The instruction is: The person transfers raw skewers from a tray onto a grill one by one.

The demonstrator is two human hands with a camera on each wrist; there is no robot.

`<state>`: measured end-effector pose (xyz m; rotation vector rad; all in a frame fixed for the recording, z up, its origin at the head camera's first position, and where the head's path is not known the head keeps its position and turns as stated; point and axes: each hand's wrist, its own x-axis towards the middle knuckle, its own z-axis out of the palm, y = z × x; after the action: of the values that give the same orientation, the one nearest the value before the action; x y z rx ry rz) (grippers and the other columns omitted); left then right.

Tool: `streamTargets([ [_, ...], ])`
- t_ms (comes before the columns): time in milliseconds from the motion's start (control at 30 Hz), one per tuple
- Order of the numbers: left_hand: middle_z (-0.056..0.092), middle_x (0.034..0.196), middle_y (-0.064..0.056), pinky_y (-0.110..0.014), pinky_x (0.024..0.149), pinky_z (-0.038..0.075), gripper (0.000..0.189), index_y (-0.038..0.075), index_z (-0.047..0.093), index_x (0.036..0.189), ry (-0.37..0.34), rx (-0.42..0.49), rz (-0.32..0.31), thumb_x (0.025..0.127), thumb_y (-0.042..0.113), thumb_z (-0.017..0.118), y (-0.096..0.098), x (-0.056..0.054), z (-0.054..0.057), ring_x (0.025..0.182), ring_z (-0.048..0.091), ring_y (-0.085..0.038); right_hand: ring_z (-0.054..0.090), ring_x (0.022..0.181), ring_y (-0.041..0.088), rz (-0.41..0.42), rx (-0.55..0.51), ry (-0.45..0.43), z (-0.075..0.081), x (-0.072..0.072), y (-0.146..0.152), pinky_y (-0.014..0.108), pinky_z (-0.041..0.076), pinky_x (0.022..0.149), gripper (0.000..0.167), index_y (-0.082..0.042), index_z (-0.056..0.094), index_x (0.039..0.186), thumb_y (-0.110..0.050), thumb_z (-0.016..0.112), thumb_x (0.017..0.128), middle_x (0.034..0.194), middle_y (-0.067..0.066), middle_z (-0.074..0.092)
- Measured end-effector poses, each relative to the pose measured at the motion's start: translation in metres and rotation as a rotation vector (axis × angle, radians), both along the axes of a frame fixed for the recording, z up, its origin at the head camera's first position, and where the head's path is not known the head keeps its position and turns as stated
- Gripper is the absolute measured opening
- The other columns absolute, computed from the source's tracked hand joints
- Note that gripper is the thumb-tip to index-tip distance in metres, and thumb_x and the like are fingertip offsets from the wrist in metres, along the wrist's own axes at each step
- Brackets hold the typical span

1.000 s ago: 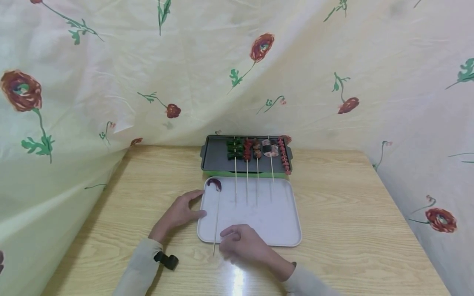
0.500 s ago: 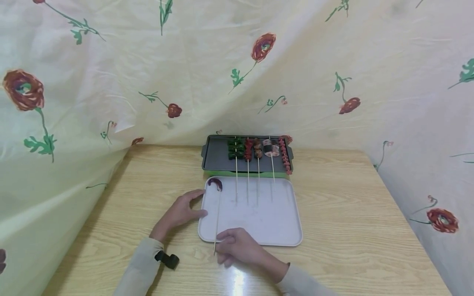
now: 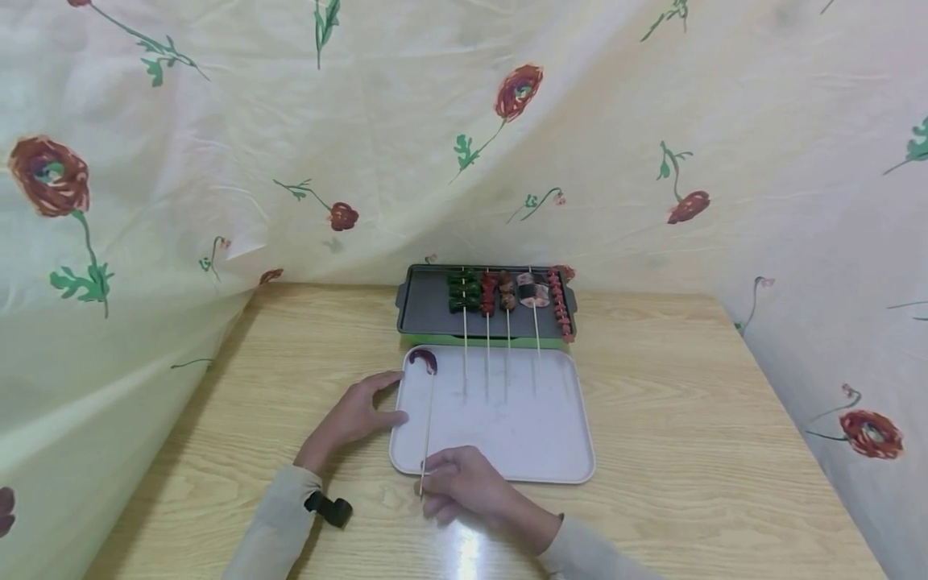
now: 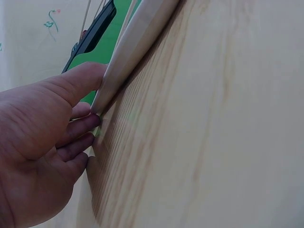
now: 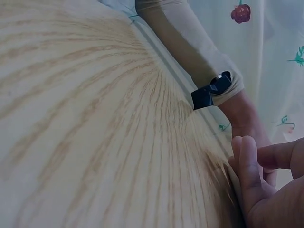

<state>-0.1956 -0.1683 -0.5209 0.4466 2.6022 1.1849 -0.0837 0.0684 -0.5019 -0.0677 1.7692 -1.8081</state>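
Note:
A skewer (image 3: pixel 429 411) with a dark red, glossy, curved piece (image 3: pixel 424 359) at its far end lies along the left side of the white tray (image 3: pixel 507 435). My right hand (image 3: pixel 467 485) pinches the skewer's near end between thumb and forefinger at the tray's front rim. My left hand (image 3: pixel 357 413) touches the tray's left rim, thumb and forefinger spread apart along it. In the left wrist view, the left thumb (image 4: pixel 85 78) meets the rim while the other fingertips sit close by its lower side. In the right wrist view the stick is hidden.
Behind the tray stands a dark griddle (image 3: pixel 428 306) on a green base. It bears skewers of green pieces (image 3: pixel 464 292), red pieces (image 3: pixel 487 295), brown pieces (image 3: pixel 507 295), pale-and-black slices (image 3: pixel 532 291) and small pink-red pieces (image 3: pixel 560 306). Several sticks reach over the tray. A flowered cloth (image 3: pixel 406 161) hangs behind.
My right hand has moved slightly left to the skewer's near end and taken hold of it. The left hand stays at the tray's rim.

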Motion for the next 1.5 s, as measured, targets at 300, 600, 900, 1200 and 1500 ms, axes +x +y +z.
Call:
streamTargets([
  [300, 0.046, 0.157, -0.012, -0.053, 0.124, 0.029, 0.075, 0.012, 0.05, 0.151, 0.004, 0.017, -0.006, 0.086, 0.029, 0.083, 0.0006, 0.0014, 0.0024, 0.149, 0.036, -0.035, 0.069, 0.064, 0.013, -0.029, -0.054, -0.008, 0.0017, -0.0007, 0.0021, 0.027, 0.062, 0.054, 0.033, 0.01, 0.06, 0.123, -0.006, 0.067, 0.095, 0.098, 0.019, 0.076],
  [600, 0.046, 0.157, -0.013, -0.053, 0.124, 0.029, 0.075, 0.012, 0.05, 0.152, 0.004, 0.03, -0.005, 0.086, 0.026, 0.083, 0.0017, 0.0015, 0.0046, 0.149, 0.036, -0.035, 0.069, 0.063, 0.014, -0.071, -0.045, 0.03, 0.0023, -0.005, 0.0025, 0.03, 0.062, 0.052, 0.029, 0.009, 0.063, 0.118, -0.006, 0.069, 0.094, 0.09, 0.017, 0.076],
  [900, 0.046, 0.157, -0.011, -0.052, 0.124, 0.029, 0.075, 0.012, 0.05, 0.152, -0.005, 0.029, -0.008, 0.086, 0.027, 0.083, 0.002, 0.0012, 0.004, 0.149, 0.036, -0.033, 0.068, 0.064, 0.013, -0.081, -0.075, 0.031, 0.0022, -0.0067, 0.0022, 0.027, 0.062, 0.055, 0.03, 0.012, 0.062, 0.117, -0.004, 0.069, 0.093, 0.093, 0.022, 0.075],
  [1200, 0.046, 0.157, -0.013, -0.053, 0.124, 0.029, 0.075, 0.013, 0.05, 0.151, -0.007, 0.027, -0.002, 0.086, 0.028, 0.084, 0.0018, 0.0014, 0.004, 0.149, 0.036, -0.035, 0.069, 0.07, 0.015, -0.102, -0.04, 0.066, 0.0012, -0.0052, 0.0063, 0.026, 0.063, 0.058, 0.029, 0.012, 0.066, 0.113, -0.006, 0.073, 0.091, 0.092, 0.021, 0.076],
  [1500, 0.047, 0.157, -0.011, -0.053, 0.124, 0.029, 0.076, 0.013, 0.051, 0.151, -0.016, 0.045, -0.003, 0.085, 0.028, 0.084, 0.0005, 0.0016, 0.0017, 0.149, 0.036, -0.034, 0.07, 0.07, 0.015, -0.117, -0.05, 0.069, 0.0021, 0.0, 0.0094, 0.025, 0.062, 0.06, 0.029, 0.013, 0.065, 0.112, -0.003, 0.074, 0.089, 0.089, 0.02, 0.076],
])
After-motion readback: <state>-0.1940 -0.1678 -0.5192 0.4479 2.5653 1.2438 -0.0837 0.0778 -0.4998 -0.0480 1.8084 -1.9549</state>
